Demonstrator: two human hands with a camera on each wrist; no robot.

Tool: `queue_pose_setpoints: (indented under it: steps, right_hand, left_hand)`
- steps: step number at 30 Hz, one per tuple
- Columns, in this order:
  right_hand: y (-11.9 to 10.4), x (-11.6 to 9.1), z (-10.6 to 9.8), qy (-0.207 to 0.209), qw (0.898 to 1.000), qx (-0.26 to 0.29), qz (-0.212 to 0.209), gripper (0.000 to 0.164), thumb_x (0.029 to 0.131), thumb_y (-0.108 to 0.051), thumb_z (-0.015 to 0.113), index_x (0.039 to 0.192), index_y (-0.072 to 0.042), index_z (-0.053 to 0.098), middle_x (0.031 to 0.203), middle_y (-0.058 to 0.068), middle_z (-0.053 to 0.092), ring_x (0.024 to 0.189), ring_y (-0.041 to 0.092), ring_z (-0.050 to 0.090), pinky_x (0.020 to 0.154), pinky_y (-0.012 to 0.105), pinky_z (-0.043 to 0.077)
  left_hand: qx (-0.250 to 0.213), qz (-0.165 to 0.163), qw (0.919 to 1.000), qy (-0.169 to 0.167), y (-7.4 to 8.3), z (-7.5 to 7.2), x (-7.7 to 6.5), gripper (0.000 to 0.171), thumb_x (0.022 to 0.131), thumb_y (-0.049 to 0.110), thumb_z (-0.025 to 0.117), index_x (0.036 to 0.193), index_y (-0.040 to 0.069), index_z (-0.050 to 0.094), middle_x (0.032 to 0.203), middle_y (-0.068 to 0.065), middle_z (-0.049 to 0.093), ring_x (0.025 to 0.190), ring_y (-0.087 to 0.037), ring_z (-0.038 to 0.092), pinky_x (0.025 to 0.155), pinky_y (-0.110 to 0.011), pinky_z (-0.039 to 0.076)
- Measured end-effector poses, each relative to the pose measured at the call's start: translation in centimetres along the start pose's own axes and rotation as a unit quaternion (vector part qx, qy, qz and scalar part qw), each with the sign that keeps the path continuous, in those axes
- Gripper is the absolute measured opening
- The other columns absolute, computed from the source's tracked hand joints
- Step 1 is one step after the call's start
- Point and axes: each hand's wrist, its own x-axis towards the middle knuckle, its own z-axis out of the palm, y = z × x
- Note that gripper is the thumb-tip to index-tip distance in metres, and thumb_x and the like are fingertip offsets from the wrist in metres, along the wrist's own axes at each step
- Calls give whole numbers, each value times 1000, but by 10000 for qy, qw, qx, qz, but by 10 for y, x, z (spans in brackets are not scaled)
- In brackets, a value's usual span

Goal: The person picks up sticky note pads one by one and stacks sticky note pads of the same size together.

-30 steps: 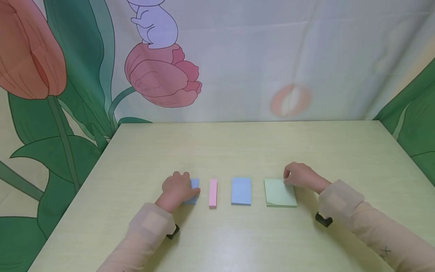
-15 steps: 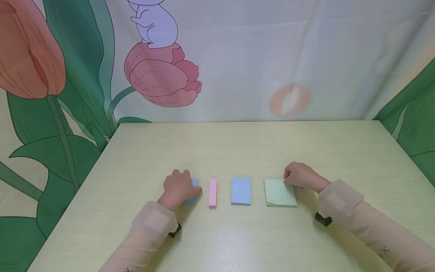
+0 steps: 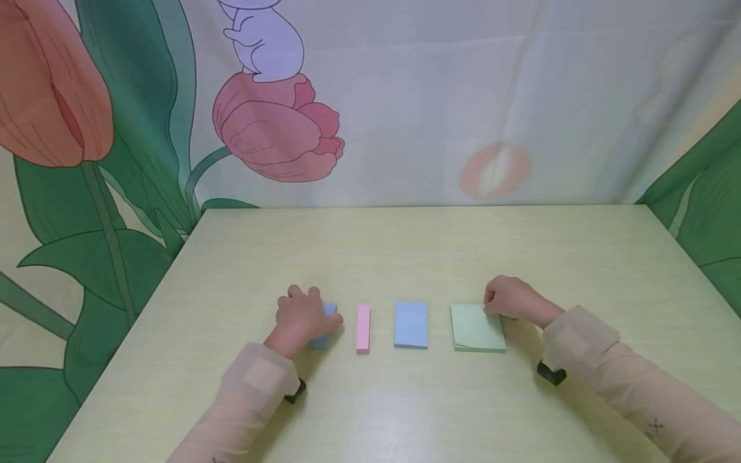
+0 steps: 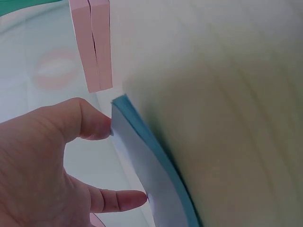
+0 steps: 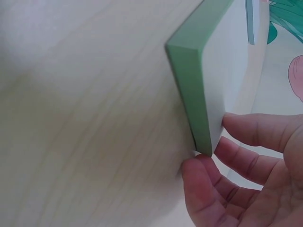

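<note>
My left hand (image 3: 303, 318) lies over the leftmost blue sticky note pad (image 3: 330, 310) and hides much of it. In the left wrist view, the thumb and another finger, spread apart, touch the top of that pad (image 4: 158, 175). At the right end of the row, my right hand (image 3: 515, 299) holds the far right corner of a pale green sticky note pad (image 3: 477, 331). The right wrist view has the thumb (image 5: 255, 128) on the green pad's top face and the other fingers curled at its edge.
Between the hands lie a narrow pink pad (image 3: 363, 329) and a second blue sticky note pad (image 3: 411, 326), roughly in line with the others. They rest on a pale wooden table (image 3: 405, 257). A printed cloth (image 3: 405, 116) hangs behind its far edge.
The left hand has shifted slightly, its fingers now a little farther from me, and the leftmost blue pad has slid slightly left. The right hand and green pad stay put.
</note>
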Motion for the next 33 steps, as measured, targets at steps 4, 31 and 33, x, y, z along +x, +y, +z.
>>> queue_pose_setpoints:
  steps: [4, 31, 33]
  right_hand:
    - [0, 0, 0, -12, 10000, 7, 2, 5, 80, -9, 58, 80, -4, 59, 71, 3, 52, 53, 12, 43, 47, 22, 37]
    - [1, 1, 0, -51, 10000, 55, 17, 5, 80, -9, 57, 78, -5, 57, 70, 3, 52, 47, 10, 41, 44, 20, 36]
    - [2, 1, 0, -40, 10000, 52, 9, 5, 80, -9, 57, 78, -5, 57, 70, 4, 52, 47, 11, 41, 44, 21, 36]
  left_hand:
    - [-34, -18, 10000, -10, -1, -2, -1, 61, 72, 45, 51, 115, 2, 44, 105, -23, 38, 85, -34, 41, 60, -34, 41]
    - [-143, 290, 9988, 362, 6, -17, -12, 57, 72, 43, 52, 112, 3, 44, 103, -22, 40, 82, -33, 43, 55, -33, 40]
    - [-146, 321, 9986, 387, 8, -17, -14, 58, 72, 43, 52, 113, 3, 44, 103, -22, 40, 81, -33, 43, 55, -34, 40]
